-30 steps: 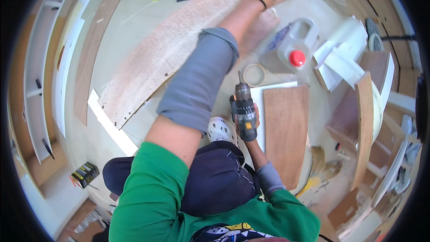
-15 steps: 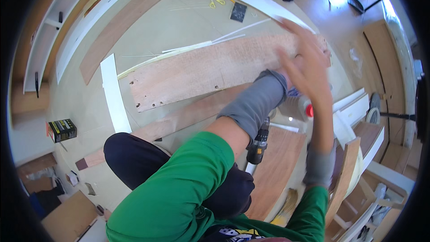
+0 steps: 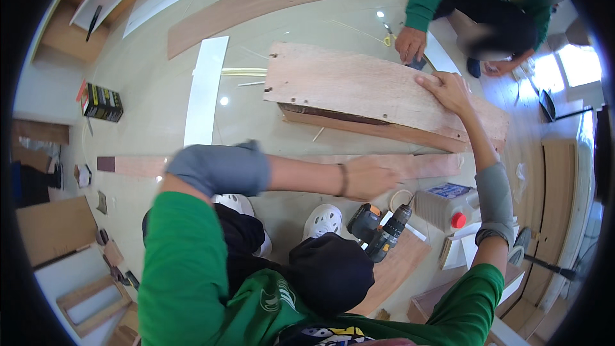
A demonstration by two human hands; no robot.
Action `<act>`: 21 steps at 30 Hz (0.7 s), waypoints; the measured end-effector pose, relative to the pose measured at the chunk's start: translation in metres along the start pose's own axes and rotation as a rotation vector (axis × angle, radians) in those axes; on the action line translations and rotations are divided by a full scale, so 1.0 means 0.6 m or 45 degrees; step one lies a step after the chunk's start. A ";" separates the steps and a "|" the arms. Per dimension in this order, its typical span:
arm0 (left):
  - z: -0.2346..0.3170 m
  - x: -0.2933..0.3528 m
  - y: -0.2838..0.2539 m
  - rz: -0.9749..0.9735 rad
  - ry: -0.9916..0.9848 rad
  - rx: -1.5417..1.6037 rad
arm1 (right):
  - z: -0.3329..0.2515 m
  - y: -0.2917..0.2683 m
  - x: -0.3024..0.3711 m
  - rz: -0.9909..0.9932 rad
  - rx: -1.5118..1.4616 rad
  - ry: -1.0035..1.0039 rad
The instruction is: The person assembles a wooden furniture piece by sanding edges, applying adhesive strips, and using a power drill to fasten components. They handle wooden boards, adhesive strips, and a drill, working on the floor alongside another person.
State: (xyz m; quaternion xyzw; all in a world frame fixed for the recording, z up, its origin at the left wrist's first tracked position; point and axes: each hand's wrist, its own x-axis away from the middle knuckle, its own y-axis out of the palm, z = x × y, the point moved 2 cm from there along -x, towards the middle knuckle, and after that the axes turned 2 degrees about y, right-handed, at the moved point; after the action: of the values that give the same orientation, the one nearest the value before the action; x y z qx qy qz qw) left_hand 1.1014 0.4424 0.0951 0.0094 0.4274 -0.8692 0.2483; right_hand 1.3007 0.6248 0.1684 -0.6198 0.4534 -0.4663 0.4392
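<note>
A pale wooden board (image 3: 339,83) with screw holes along its edges lies over a second board (image 3: 359,127) standing on edge beneath it, forming a box-like piece. My right hand (image 3: 451,93) is closed on the far edge of the top board, toward its right part, thumb on the upper face. My left hand (image 3: 368,178) is in the air above a long narrow wooden strip (image 3: 147,166), between the boards and a cordless drill (image 3: 387,236). Motion smears its fingers. The drill rests by my knee, its bit pointing up and right.
A co-worker's hand (image 3: 410,45) is at the board's far side, near yellow-handled scissors (image 3: 387,40). A jug with a red cap (image 3: 445,205) stands right of the drill. A white panel (image 3: 206,90) and a dark box (image 3: 102,102) are at the left. A curved board (image 3: 282,1) lies farther back.
The holed board, earlier lower, now sits over the upright board. My right hand has come down onto it. My left hand has drawn back toward me. The view has shifted, showing more of the co-worker.
</note>
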 end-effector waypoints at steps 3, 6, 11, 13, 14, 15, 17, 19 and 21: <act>-0.031 0.145 -0.046 -0.416 -0.544 0.163 | 0.023 0.012 -0.009 0.117 0.047 -0.083; -0.052 0.280 -0.071 -0.417 -0.893 0.430 | 0.004 -0.015 0.019 0.249 0.053 -0.064; -0.147 0.418 -0.090 0.624 -1.124 0.417 | 0.016 -0.008 0.037 0.453 0.101 -0.147; -0.206 0.417 -0.115 0.782 -1.442 0.502 | 0.019 -0.003 0.026 0.380 0.096 -0.084; -0.220 0.394 -0.128 0.983 -1.273 0.516 | 0.020 -0.005 0.016 0.348 0.070 -0.047; -0.221 0.366 -0.148 1.181 -1.097 0.502 | 0.013 -0.008 0.009 0.327 0.029 -0.020; -0.247 0.322 -0.133 1.521 -1.038 0.768 | 0.004 0.002 -0.005 0.296 0.030 -0.004; -0.260 0.282 -0.119 1.751 -0.915 1.018 | -0.001 0.011 -0.010 0.243 0.040 0.027; -0.257 0.246 -0.106 1.964 -0.831 1.141 | -0.002 0.028 -0.012 0.156 0.053 0.051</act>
State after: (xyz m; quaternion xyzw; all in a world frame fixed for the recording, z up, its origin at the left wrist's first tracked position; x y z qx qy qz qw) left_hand 0.9135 0.5278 0.0106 0.1400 -0.1603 -0.5085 0.8344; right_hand 1.2959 0.6284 0.1509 -0.5722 0.4894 -0.4601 0.4706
